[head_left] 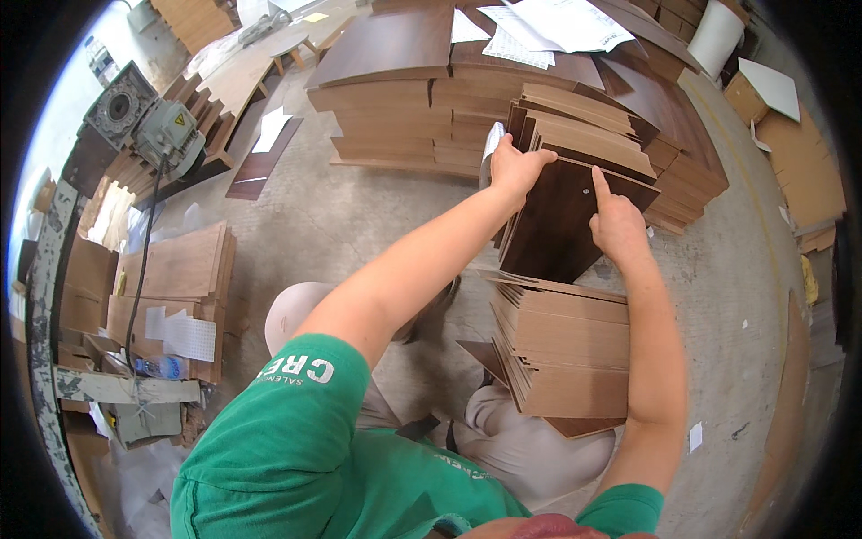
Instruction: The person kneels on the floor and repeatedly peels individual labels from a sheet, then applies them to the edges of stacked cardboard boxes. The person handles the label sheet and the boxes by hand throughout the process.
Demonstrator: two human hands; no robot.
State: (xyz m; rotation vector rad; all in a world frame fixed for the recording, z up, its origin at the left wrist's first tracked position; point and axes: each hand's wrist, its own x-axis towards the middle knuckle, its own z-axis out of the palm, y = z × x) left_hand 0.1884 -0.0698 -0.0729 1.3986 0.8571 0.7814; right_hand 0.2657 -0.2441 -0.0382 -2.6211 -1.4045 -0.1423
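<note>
A dark brown wooden panel (561, 216) with a small pale spot stands upright at the front of a row of panels (588, 139), lighter edges up. My left hand (518, 171) is closed on its upper left corner, thumb along the top edge. My right hand (620, 220) is at the panel's right side. Its index finger stretches up over the panel's face to the top edge, while the other fingers are curled and partly hidden. Close to my knees stands a second stack of thin panels (575, 350), slightly fanned at its left.
Large stacks of brown boards (386, 112) stand behind, with white paper sheets (561, 27) on top. To the left are a grey motor (166, 135) with a hanging cable, a metal frame (45, 287) and more boards (175, 260). Cardboard (799, 162) lies at the right.
</note>
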